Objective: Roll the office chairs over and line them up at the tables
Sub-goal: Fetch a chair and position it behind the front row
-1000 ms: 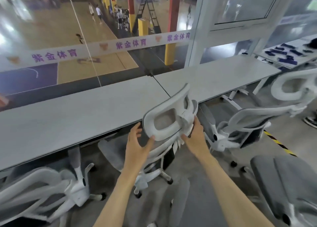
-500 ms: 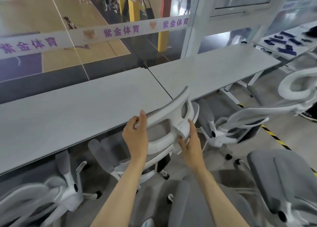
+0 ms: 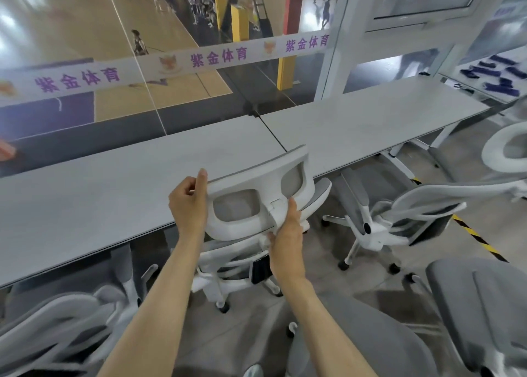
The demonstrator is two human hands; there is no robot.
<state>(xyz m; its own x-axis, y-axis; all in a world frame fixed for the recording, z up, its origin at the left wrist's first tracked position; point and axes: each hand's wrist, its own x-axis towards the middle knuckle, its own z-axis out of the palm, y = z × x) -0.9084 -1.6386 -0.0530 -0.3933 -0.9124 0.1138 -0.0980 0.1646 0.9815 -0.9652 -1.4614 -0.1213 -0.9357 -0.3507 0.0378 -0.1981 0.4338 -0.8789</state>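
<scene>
Left hand [image 3: 188,205], right hand [image 3: 286,235] grip headrest [image 3: 256,177] (lengthwise along table [image 3: 114,182]); chair [image 3: 225,284] seemingly faces it.

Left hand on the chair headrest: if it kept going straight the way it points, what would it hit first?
Probably the left table. The left hand holds the left end of the headrest and points forward at the table's near edge; nothing else shows between, though depth is unclear.
</scene>
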